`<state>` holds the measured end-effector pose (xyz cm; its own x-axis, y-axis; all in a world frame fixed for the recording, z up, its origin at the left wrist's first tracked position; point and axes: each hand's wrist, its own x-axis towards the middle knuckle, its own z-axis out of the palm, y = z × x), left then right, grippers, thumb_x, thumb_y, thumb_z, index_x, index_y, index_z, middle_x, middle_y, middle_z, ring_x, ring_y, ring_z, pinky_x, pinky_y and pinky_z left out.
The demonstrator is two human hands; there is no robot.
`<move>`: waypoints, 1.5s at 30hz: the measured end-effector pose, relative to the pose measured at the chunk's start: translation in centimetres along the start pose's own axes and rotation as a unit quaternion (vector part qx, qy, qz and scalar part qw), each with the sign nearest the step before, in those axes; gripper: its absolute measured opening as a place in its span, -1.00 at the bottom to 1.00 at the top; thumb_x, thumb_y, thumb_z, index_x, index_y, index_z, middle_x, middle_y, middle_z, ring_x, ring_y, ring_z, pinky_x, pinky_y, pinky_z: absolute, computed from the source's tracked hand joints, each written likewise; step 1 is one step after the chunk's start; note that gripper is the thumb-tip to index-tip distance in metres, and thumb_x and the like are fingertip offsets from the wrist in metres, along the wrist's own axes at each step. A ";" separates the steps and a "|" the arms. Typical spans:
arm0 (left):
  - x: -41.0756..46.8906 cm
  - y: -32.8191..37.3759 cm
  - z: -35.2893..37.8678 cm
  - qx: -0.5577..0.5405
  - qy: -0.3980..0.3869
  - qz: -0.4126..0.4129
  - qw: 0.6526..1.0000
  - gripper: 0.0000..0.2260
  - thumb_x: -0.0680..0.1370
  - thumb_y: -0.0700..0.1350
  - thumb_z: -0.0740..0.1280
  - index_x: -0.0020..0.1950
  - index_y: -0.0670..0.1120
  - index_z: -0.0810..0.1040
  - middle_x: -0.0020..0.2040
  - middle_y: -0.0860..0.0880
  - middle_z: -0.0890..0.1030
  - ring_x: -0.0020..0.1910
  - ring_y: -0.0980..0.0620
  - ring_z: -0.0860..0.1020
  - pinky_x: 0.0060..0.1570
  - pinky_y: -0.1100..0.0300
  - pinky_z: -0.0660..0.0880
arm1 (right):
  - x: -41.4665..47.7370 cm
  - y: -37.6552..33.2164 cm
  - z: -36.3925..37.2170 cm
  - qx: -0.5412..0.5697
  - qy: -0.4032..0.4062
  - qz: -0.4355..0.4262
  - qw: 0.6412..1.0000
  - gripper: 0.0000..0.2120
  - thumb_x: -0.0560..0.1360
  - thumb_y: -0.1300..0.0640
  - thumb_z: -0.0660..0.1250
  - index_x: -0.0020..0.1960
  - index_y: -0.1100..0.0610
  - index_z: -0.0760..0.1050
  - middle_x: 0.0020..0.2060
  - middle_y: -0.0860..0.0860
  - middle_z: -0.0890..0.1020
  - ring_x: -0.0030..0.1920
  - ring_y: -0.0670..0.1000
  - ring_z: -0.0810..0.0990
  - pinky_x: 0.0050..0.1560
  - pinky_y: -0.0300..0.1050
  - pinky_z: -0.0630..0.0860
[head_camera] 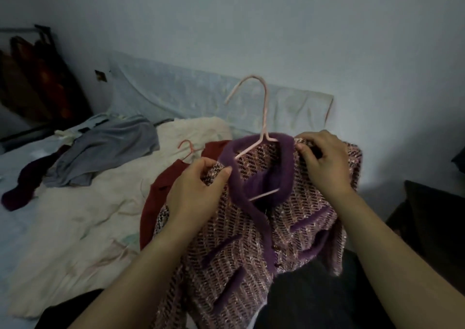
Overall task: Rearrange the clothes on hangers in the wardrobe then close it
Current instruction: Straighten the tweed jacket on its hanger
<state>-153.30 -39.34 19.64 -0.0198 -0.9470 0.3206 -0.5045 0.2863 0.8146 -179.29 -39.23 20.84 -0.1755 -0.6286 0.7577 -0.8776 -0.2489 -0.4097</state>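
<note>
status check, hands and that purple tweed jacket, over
Both busy: left hand pinches one shoulder, right hand grips the other. The tweed jacket sits on pink hanger, hook up. Beneath it, red garment.

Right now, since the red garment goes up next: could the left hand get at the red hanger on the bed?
Probably yes. The red hanger shows uncovered on the cream bedding just beyond the left hand. But that hand grips the tweed jacket by its shoulder, so it must let go first.
</note>
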 end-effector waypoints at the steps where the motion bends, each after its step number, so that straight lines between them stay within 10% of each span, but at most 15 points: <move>1: 1.9 -1.3 0.8 0.003 0.008 -0.012 1.000 -0.73 0.40 0.29 0.29 -0.10 0.14 0.52 -0.16 0.17 0.61 -0.10 0.08 0.58 -0.05 0.04 0.51 | 1.3 1.1 2.6 0.014 -0.017 -0.008 1.000 -0.76 0.47 -0.09 0.24 -0.02 0.01 0.59 -0.17 -0.07 0.58 -0.09 0.05 0.54 0.01 0.21 0.44; 11: 23.3 -13.2 5.9 0.128 0.046 -0.104 0.985 -0.86 0.49 0.04 0.36 -0.06 0.00 0.57 -0.12 0.02 0.61 -0.10 0.00 0.55 -0.13 0.13 0.42 | 14.4 9.9 28.5 0.047 -0.217 -0.011 0.975 -0.73 0.51 -0.13 0.22 0.06 -0.05 0.59 0.00 -0.01 0.62 0.06 0.09 0.54 0.08 0.08 0.40; 18: 22.5 -20.0 9.0 0.221 -0.032 -0.166 0.960 -0.52 0.52 0.15 0.24 0.35 -0.08 0.43 0.28 -0.15 0.49 0.25 -0.14 0.45 0.23 0.05 0.39 | 11.7 11.3 35.8 0.029 -0.378 -0.073 0.923 -0.62 0.50 -0.10 0.21 0.20 0.09 0.52 0.13 0.13 0.55 0.15 0.19 0.50 0.15 0.08 0.45; 30: -2.8 -19.6 3.3 0.328 0.032 -0.297 0.896 -0.50 0.51 0.27 0.05 0.31 0.03 0.46 0.20 0.00 0.56 0.10 -0.07 0.56 0.04 -0.07 0.49 | -4.9 -2.2 30.1 0.110 -0.580 -0.199 0.782 -0.37 0.48 -0.22 -0.03 0.39 0.13 0.34 0.39 0.13 0.36 0.39 0.14 0.31 0.39 0.03 0.24; 36: -18.6 -16.2 -2.5 0.334 0.147 -0.390 0.845 -0.46 0.51 0.26 0.04 0.33 0.00 0.46 0.22 0.00 0.57 0.17 -0.01 0.54 0.18 -0.12 0.44 | -15.4 -12.2 23.6 0.180 -0.608 -0.286 0.718 -0.46 0.45 -0.12 0.08 0.16 0.25 0.54 0.10 0.22 0.60 0.05 0.24 0.60 0.09 0.14 0.52; 45: -45.4 -8.6 -9.6 0.361 0.213 -0.525 0.740 -0.36 0.47 0.34 -0.09 0.35 0.03 0.44 0.25 0.02 0.52 0.22 -0.05 0.49 0.26 -0.14 0.35 | -33.3 -27.4 8.4 0.240 -0.631 -0.415 0.610 -0.42 0.54 -0.23 0.00 0.38 0.12 0.35 0.36 0.11 0.39 0.38 0.09 0.33 0.38 0.02 0.27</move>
<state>-139.75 2.61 2.69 0.9079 -0.4154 -0.0571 -0.3810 -0.8742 0.3009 -145.63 -17.68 2.55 0.9894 -0.1306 -0.0639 -0.1452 -0.8639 -0.4823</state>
